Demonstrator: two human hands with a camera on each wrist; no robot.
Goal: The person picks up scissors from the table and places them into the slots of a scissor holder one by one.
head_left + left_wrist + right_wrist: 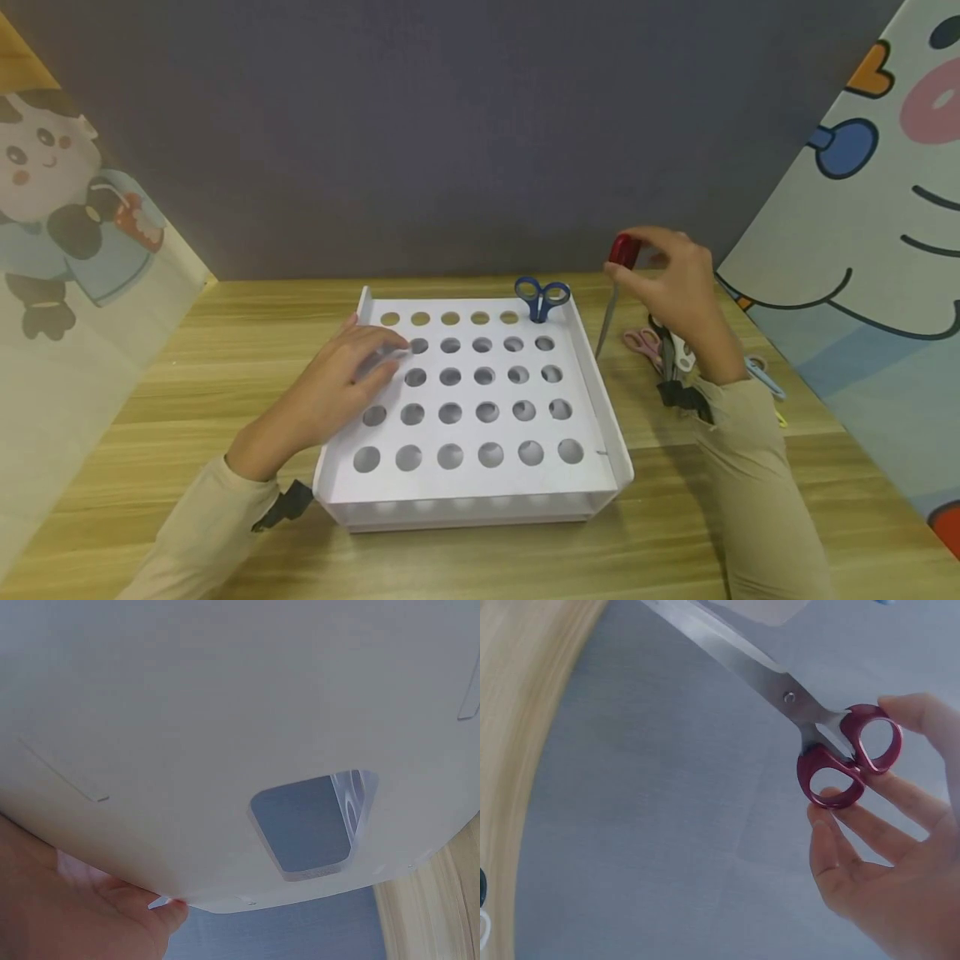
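Observation:
A white rack (431, 434) with rows of round holes stands on the wooden table. My left hand (347, 371) rests over its left side wall, fingers reaching above the holes; the left wrist view shows that wall (187, 825) with a cut-out. To the right of the rack, my right hand (670, 279) holds up red-handled scissors (810, 712) by the finger loops, blades pointing down beside the right wall. Thumb and fingers pinch the loops in the right wrist view. Blue-handled scissors (538, 298) stand in the rack's back right corner, loops up.
Right of the rack, partly under my right arm, lie several more scissors, among them a pink-handled pair (643, 342), a white-handled pair (682, 354) and a light blue-handled pair (765, 377). A grey panel (450, 150) closes off the back, with cartoon-printed walls at both sides.

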